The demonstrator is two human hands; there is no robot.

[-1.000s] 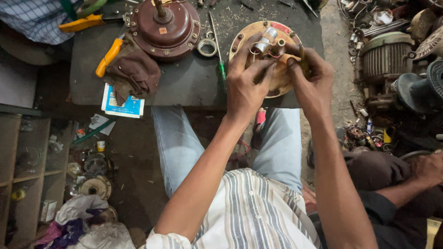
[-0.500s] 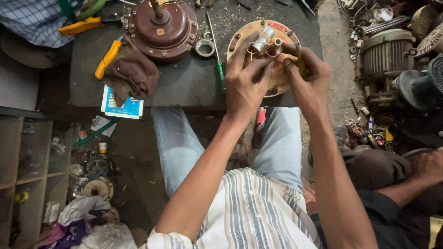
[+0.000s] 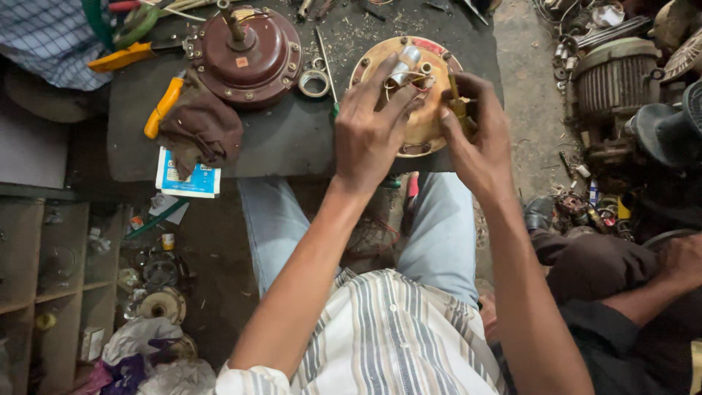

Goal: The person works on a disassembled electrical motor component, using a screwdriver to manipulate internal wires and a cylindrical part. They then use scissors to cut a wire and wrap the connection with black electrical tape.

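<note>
A round yellowish motor plate [image 3: 431, 135] with red wires and a small silver cylinder [image 3: 406, 67] lies at the right end of a dark work board [image 3: 292, 143]. My left hand [image 3: 371, 135] rests over the plate's left half, its fingers reaching to the wires and the cylinder and gripping the plate. My right hand [image 3: 479, 143] is at the plate's right edge, pinched on a small yellow-handled tool [image 3: 457, 102] that stands upright against the plate. My hands hide much of the plate's lower half.
On the board are a maroon motor housing [image 3: 245, 58], a brown rag [image 3: 201, 128], an orange-handled tool [image 3: 162, 106], a metal ring [image 3: 314, 82] and a blue-white packet [image 3: 186, 179]. Old motors [image 3: 618, 73] are heaped at right. Another person's arm [image 3: 658, 281] is at lower right. Shelves [image 3: 44, 278] stand at left.
My left hand's fingers have slid further up over the plate toward the silver cylinder. My right hand has stayed at the plate's right edge with the tool.
</note>
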